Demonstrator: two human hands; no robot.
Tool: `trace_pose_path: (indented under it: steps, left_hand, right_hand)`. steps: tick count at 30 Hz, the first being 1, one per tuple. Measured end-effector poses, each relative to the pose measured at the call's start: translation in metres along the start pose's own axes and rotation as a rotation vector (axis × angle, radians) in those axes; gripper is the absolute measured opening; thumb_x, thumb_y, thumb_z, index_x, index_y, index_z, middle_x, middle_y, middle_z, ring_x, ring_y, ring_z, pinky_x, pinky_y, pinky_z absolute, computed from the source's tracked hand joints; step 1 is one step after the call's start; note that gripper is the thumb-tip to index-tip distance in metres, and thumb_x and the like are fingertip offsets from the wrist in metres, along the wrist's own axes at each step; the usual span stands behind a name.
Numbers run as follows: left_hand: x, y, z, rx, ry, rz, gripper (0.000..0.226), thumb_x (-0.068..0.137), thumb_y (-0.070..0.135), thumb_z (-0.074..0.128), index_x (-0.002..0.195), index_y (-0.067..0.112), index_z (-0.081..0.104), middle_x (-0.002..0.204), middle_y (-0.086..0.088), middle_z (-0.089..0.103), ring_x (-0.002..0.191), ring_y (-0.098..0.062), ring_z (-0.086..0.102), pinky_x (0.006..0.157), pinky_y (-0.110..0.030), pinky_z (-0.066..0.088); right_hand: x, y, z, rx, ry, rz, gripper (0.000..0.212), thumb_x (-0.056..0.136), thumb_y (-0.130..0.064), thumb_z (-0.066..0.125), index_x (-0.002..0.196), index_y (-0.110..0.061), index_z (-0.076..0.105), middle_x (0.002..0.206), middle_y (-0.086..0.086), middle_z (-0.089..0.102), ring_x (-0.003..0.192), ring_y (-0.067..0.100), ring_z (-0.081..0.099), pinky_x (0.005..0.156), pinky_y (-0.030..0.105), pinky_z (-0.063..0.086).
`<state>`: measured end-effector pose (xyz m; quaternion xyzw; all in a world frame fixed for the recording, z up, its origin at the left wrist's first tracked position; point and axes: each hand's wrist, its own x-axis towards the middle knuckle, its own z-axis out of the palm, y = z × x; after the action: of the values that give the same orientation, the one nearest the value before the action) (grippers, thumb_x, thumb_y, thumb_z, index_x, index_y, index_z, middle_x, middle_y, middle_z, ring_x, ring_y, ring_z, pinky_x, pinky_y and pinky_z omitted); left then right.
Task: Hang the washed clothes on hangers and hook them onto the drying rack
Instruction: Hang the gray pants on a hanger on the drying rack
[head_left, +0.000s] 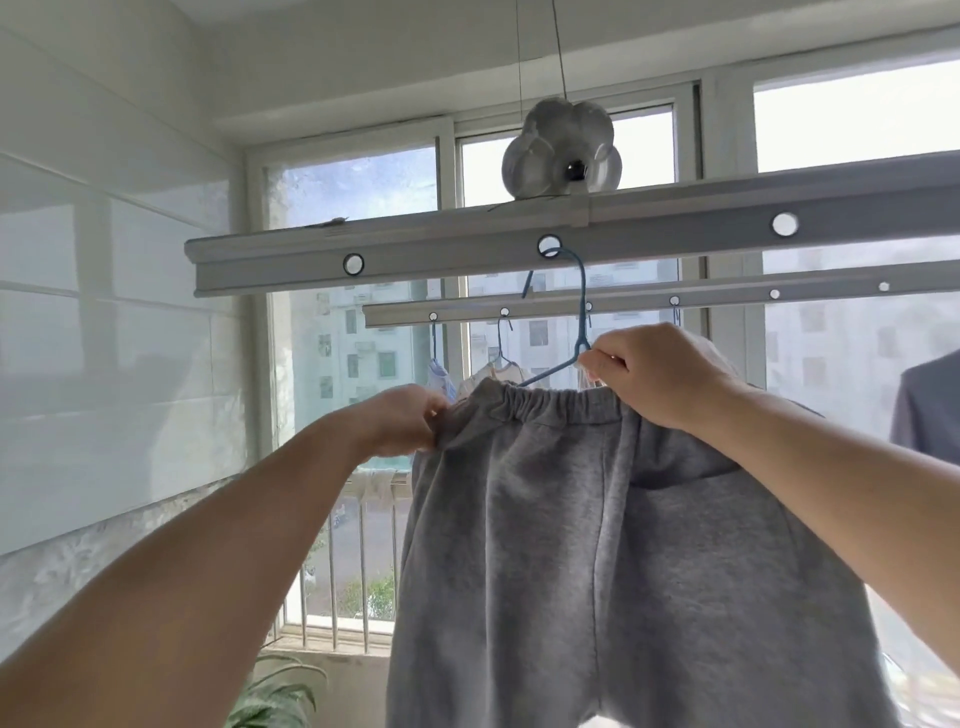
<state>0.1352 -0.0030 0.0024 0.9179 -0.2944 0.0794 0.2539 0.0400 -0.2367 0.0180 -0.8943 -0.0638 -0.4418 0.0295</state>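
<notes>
While the tiled wall (109, 291) fills the left of the view, we see the left hand (402, 421) raised with its fingers curled, pinching the left end of the waistband of the grey sweatpants (613, 545). Below it, a green plant (280, 696) shows at the bottom edge, before the barred window (358, 332). The sweatpants hang on a blue hanger (574, 332), whose hook sits in a round hole of the near rail of the drying rack (467, 249). Above that rail we note a pale, flower-shaped fitting (563, 148) on thin wires. On the far rail (649, 301), behind the sweatpants, other hangers carry small pale garments (493, 374). To the right, the right hand (660, 374) grips the hanger's shoulder and the waistband's right side, fingers bent around them. At the right edge we see part of a dark garment (930, 410) hanging.
</notes>
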Motion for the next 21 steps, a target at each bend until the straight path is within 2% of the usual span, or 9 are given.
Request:
trace_pose_path:
  steps: [3,7,10,13,15,18,21]
  left_hand:
    - [-0.001,-0.007,0.009,-0.188,0.083,-0.019,0.023,0.082,-0.012,0.048,0.096,-0.002,0.063,0.090,-0.017,0.064,0.082,-0.025,0.062,0.077,-0.032,0.054]
    - [0.000,-0.010,0.009,-0.281,0.081,-0.024,0.022,0.085,-0.010,0.048,0.099,-0.002,0.063,0.089,-0.017,0.066,0.079,-0.024,0.065,0.074,-0.030,0.056]
    - [-0.002,-0.015,0.006,-0.346,0.092,-0.038,0.015,0.084,-0.005,0.055,0.096,0.000,0.063,0.088,-0.017,0.066,0.077,-0.024,0.066,0.070,-0.029,0.058]
    - [-0.006,-0.022,0.007,-0.392,0.243,-0.029,0.009,0.078,-0.001,0.066,0.085,0.002,0.061,0.082,-0.015,0.065,0.071,-0.024,0.065,0.062,-0.027,0.058]
    - [-0.007,-0.026,0.008,-0.405,0.284,-0.027,0.011,0.075,-0.002,0.068,0.082,0.003,0.061,0.080,-0.012,0.064,0.073,-0.024,0.064,0.063,-0.028,0.058]
    - [-0.010,-0.029,0.005,-0.278,0.274,-0.014,0.018,0.076,-0.010,0.060,0.082,0.007,0.061,0.078,-0.008,0.062,0.076,-0.023,0.060,0.066,-0.028,0.052]
    - [-0.012,-0.031,0.001,-0.231,0.411,-0.006,0.019,0.075,-0.008,0.059,0.081,0.008,0.064,0.079,-0.006,0.063,0.079,-0.022,0.059,0.073,-0.031,0.051]
  right_hand:
    - [-0.001,0.003,-0.001,0.002,0.009,0.002,0.046,0.094,-0.043,0.040,0.056,-0.018,0.044,0.056,-0.003,0.051,0.055,0.020,0.050,0.059,0.032,0.046]
    - [-0.001,0.002,-0.007,-0.017,0.002,-0.054,0.045,0.094,-0.042,0.040,0.055,-0.019,0.042,0.055,-0.006,0.049,0.053,0.018,0.048,0.056,0.030,0.042]
    - [-0.001,0.001,-0.010,-0.018,-0.002,-0.065,0.045,0.094,-0.040,0.040,0.055,-0.018,0.041,0.054,-0.005,0.049,0.052,0.016,0.047,0.055,0.029,0.039]
    - [-0.002,0.000,-0.008,0.000,-0.001,-0.057,0.047,0.094,-0.040,0.041,0.053,-0.018,0.040,0.054,-0.004,0.049,0.051,0.016,0.046,0.054,0.029,0.037]
    - [-0.002,-0.001,-0.006,0.003,-0.001,-0.048,0.046,0.094,-0.040,0.041,0.053,-0.018,0.040,0.054,-0.003,0.050,0.052,0.017,0.046,0.055,0.029,0.037]
    - [-0.001,-0.002,-0.003,-0.035,0.000,-0.036,0.046,0.094,-0.040,0.039,0.054,-0.018,0.040,0.057,-0.004,0.050,0.056,0.021,0.048,0.057,0.030,0.039]
    - [0.000,-0.003,-0.001,-0.043,0.007,-0.036,0.046,0.094,-0.042,0.038,0.054,-0.018,0.041,0.059,-0.004,0.050,0.059,0.023,0.050,0.058,0.032,0.042]
